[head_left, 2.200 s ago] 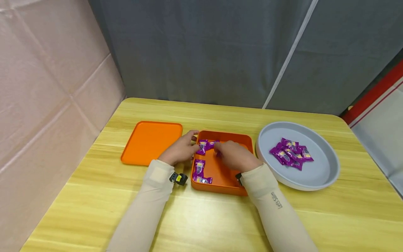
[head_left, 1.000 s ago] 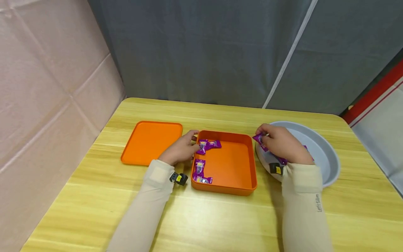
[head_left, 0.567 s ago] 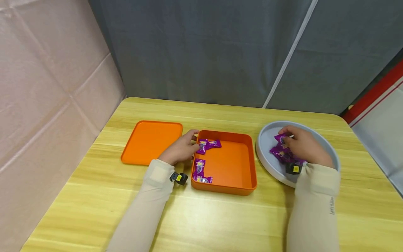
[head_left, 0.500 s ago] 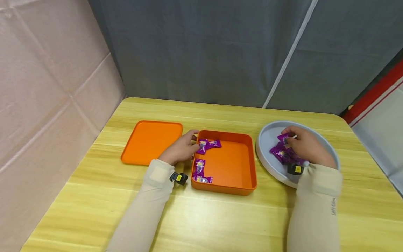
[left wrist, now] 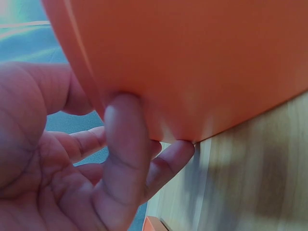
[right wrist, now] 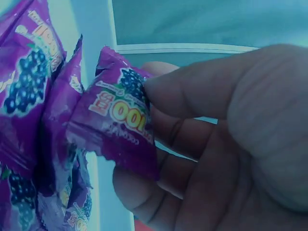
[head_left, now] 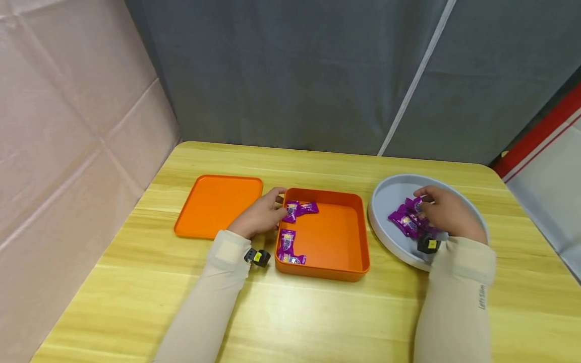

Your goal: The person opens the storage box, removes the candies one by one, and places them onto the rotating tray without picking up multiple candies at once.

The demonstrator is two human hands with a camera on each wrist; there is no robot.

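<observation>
An open orange box [head_left: 331, 237] sits mid-table with several purple candy packets [head_left: 287, 239] along its left side. My left hand [head_left: 260, 214] grips the box's left wall, and the left wrist view shows its fingers [left wrist: 125, 144] pressed on the orange wall [left wrist: 192, 62]. My right hand [head_left: 447, 214] is inside the grey plate [head_left: 463, 254], over a pile of purple packets [head_left: 404, 222]. In the right wrist view its thumb and fingers [right wrist: 192, 91] pinch one purple packet [right wrist: 120, 125] beside the pile [right wrist: 29, 96].
The orange lid [head_left: 218, 204] lies flat to the left of the box. A pink wall runs along the table's left side and a grey curtain hangs behind it. Bare wooden tabletop [head_left: 317, 322] lies in front of the box.
My right hand left the orange box, crossed to the grey plate and took hold of a packet in the pile. My left hand has stayed on the box.
</observation>
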